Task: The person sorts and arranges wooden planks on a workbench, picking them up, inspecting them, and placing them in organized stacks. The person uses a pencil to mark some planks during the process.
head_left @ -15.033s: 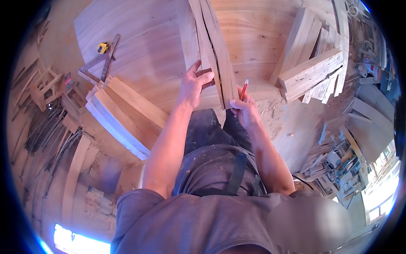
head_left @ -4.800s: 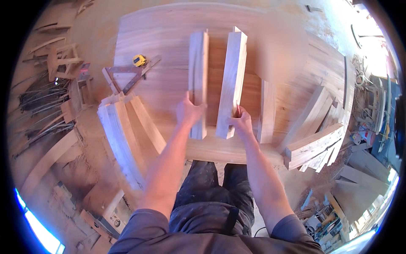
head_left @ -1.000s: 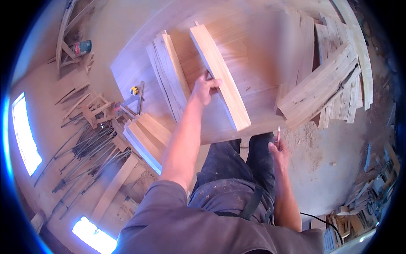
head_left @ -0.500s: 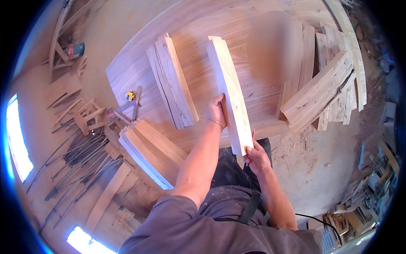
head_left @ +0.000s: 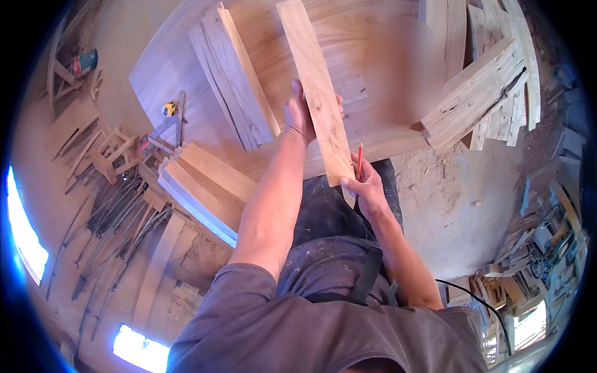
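A long pale wooden board (head_left: 317,93) is held up in front of me, its near end close to my lap. My left hand (head_left: 301,112) is wrapped round its middle from beneath, with fingertips showing past the right edge. At the near end my right hand (head_left: 365,189) pinches the board's corner with the thumb on top. A red pencil (head_left: 359,160) stands upright between the fingers of that same hand. Beyond the board lies a large wooden panel (head_left: 261,59). Two boards set side by side (head_left: 233,81) rest on it to the left.
Stacked boards (head_left: 476,93) lie at the right, one slanting across the others. More boards (head_left: 211,183) stand at my left. A yellow tape measure (head_left: 168,109) sits beside a square (head_left: 180,118). Metal rods (head_left: 118,211) and wood scraps cover the floor at left. A blurred patch hides part of the panel.
The board has turned in my hands, so a broad grained face now shows instead of two faces. My view has shifted, and the surroundings sit higher and slightly left.
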